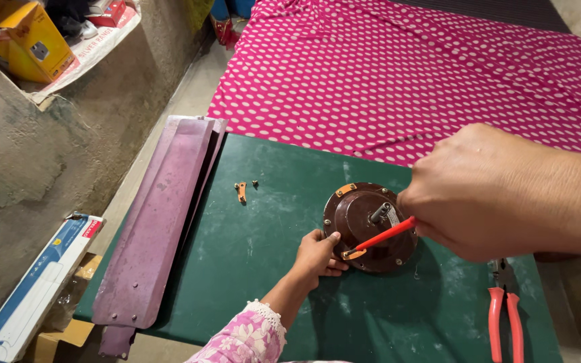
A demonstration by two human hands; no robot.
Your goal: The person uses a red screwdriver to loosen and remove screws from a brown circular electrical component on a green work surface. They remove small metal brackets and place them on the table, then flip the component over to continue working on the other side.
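Note:
My right hand (pixel 499 195) is closed around a red screwdriver (pixel 386 235). Its tip rests at a copper bracket (pixel 353 254) on the near edge of a round brown fan motor (pixel 361 218). The motor lies on a dark green board (pixel 257 242). A smaller hand (pixel 317 254) in a pink floral sleeve, another person's, reaches in from the bottom and grips the motor's left edge. My left hand is out of view.
Purple fan blades (pixel 163 222) lie stacked along the board's left edge. A loose copper bracket (pixel 241 193) and a small screw (pixel 255 183) sit mid-board. Red-handled pliers (pixel 506 316) lie at the right. Pink dotted cloth (pixel 405 74) lies behind, and a long white-blue box (pixel 35 289) lies left.

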